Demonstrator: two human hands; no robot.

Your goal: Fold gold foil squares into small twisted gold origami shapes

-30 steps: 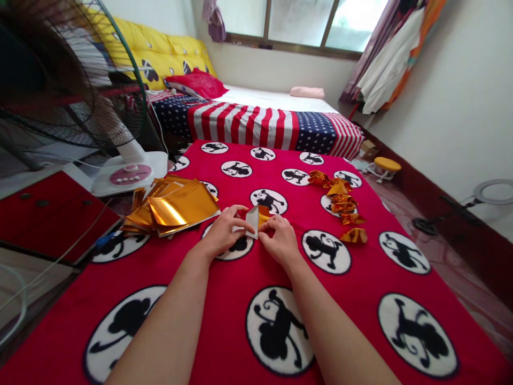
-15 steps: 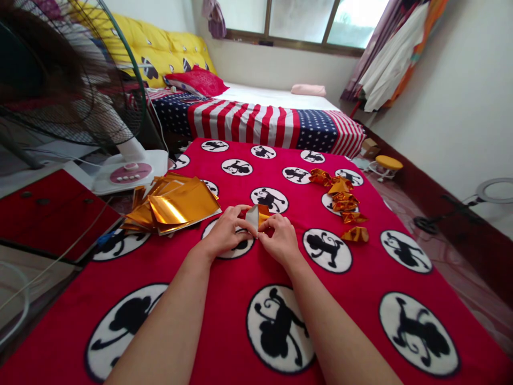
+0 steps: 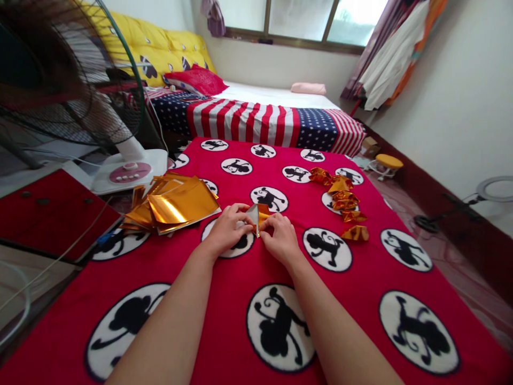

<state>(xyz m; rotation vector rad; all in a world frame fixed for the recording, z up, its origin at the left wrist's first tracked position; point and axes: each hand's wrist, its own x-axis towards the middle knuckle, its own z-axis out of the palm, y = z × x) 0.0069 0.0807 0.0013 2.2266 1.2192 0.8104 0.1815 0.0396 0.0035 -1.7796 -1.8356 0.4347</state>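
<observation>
Between my hands is a partly folded sheet of gold foil paper [image 3: 262, 212], its pale grey back showing on the left and its shiny gold face on the right. My left hand [image 3: 231, 229] pinches its left side with thumb and fingers. My right hand [image 3: 279, 235] grips the right side, fingers bent and thumb near the lower edge. Both hands rest low over the red cloth with monkey prints [image 3: 224, 299]. A loose pile of flat gold foil sheets [image 3: 182, 203] lies left of my hands. To the right, several folded gold foil pieces [image 3: 344, 202] form a row.
An electric fan [image 3: 128, 152] stands at the left beside a red panel [image 3: 56, 214]. Beyond the cloth is a bed with a striped and starred cover [image 3: 244, 120]. A yellow-topped stool [image 3: 388, 161] and a ring light [image 3: 495, 188] are at the right.
My thumbs and fingertips have shifted slightly along the foil paper's lower edge, and a bit more of its fold shows between them. The pile and the row have stayed put.
</observation>
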